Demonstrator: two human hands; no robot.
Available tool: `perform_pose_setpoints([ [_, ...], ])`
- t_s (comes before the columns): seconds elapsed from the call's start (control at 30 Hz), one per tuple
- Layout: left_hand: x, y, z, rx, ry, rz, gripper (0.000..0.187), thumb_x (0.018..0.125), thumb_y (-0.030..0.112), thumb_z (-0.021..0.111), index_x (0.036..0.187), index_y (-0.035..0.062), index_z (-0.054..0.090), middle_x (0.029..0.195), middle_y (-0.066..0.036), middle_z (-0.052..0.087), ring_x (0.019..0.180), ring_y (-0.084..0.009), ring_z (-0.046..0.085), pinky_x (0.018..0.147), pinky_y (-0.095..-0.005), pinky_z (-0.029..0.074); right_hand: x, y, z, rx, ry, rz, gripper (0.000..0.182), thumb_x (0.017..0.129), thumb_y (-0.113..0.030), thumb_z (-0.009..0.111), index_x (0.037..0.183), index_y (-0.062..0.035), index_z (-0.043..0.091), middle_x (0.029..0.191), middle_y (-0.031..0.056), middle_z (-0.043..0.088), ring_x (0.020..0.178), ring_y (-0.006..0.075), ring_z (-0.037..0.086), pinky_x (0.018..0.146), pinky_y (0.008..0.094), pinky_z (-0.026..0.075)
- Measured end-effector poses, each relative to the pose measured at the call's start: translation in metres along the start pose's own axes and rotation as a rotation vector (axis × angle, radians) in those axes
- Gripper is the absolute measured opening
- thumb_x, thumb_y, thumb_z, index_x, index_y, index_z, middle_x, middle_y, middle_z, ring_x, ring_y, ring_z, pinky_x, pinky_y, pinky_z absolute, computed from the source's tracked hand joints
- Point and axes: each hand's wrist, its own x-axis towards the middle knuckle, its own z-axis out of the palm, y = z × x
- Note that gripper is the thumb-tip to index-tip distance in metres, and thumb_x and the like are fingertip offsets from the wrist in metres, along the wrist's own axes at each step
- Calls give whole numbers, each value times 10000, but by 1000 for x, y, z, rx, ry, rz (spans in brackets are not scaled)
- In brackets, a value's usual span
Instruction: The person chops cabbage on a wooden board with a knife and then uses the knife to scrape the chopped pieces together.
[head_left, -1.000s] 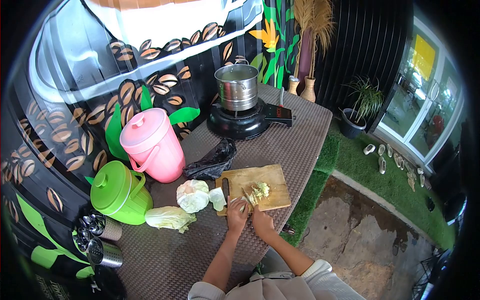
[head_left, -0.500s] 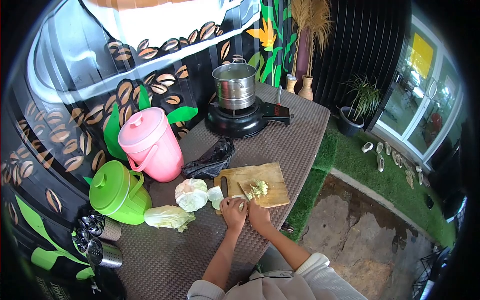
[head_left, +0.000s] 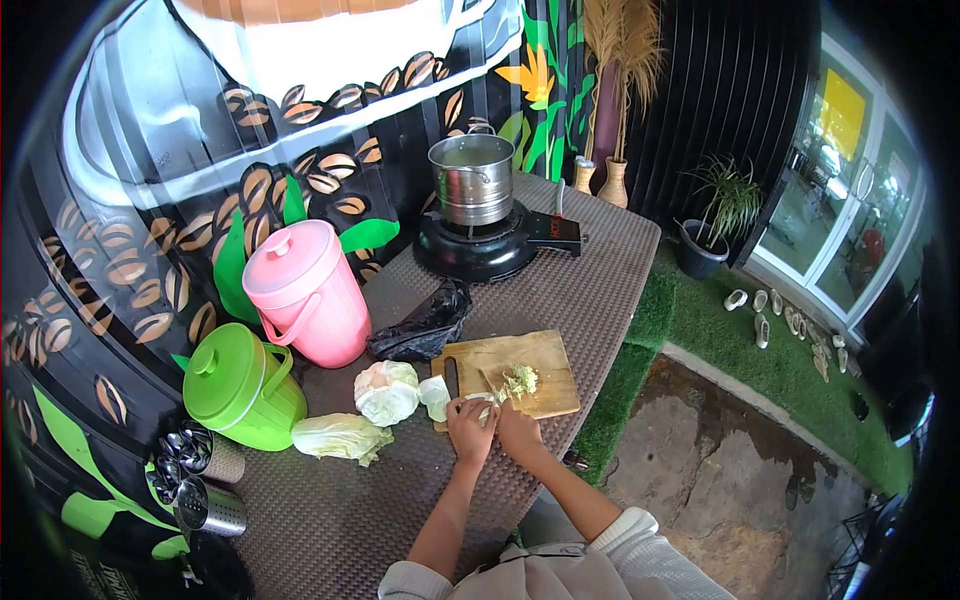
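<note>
Shifted slightly up the frame since a second ago, the right hand (head_left: 519, 432) grips a thin knife (head_left: 489, 381); the left hand (head_left: 469, 430), fingers bent, holds pale cabbage (head_left: 483, 397) on the smooth wooden board (head_left: 555, 362), just below centre, beside fluffy shreds (head_left: 520, 380). Woven-textured worktop (head_left: 330, 510) beneath.

Gap between board (head_left: 550, 350) and stove (head_left: 470, 262)
</note>
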Motion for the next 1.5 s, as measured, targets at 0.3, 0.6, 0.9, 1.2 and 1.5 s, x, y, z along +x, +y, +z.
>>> perform_pose_setpoints([
  [0.3, -5, -6, 4, -21, -13, -19, 106, 743, 113, 726, 840, 70, 718, 931, -64, 680, 1022, -311, 524, 904, -411, 441, -9, 7, 6, -23, -49, 43, 233, 905, -166, 510, 1046, 12, 456, 762, 182, 676, 687, 333, 696, 563, 403, 569],
  [0.6, -2, -3, 0, -29, -32, -22, 188, 788, 142, 694, 948, 44, 709, 982, -94, 679, 1072, -326, 511, 972, -424, 401, -23, -4, 1, 52, -89, 78, 272, 883, -144, 524, 1068, 36, 437, 802, 252, 657, 761, 404, 680, 632, 480, 558],
  [0.9, -2, -3, 1, 67, -80, 54, 188, 813, 143, 670, 974, 54, 709, 1002, -70, 640, 1065, -337, 494, 995, -468, 368, -5, 3, -16, 150, -143, 45, 263, 906, -166, 499, 1067, 30, 428, 793, 259, 652, 755, 431, 666, 642, 502, 543],
  [1.2, -1, 0, -2, 44, -67, 36, 153, 808, 128, 672, 930, 63, 738, 978, -40, 662, 1039, -312, 487, 959, -441, 382, -4, -2, -4, 111, -87, 81, 275, 899, -176, 523, 1073, 25, 451, 792, 210, 675, 740, 351, 698, 617, 425, 575],
  [1.5, -3, -3, -1, 30, -62, 22, 159, 820, 143, 666, 939, 65, 737, 985, -44, 668, 1037, -302, 484, 923, -411, 405, -9, -3, 5, 81, -83, 59, 248, 913, -178, 495, 1059, 17, 446, 806, 239, 669, 786, 376, 691, 653, 445, 569],
])
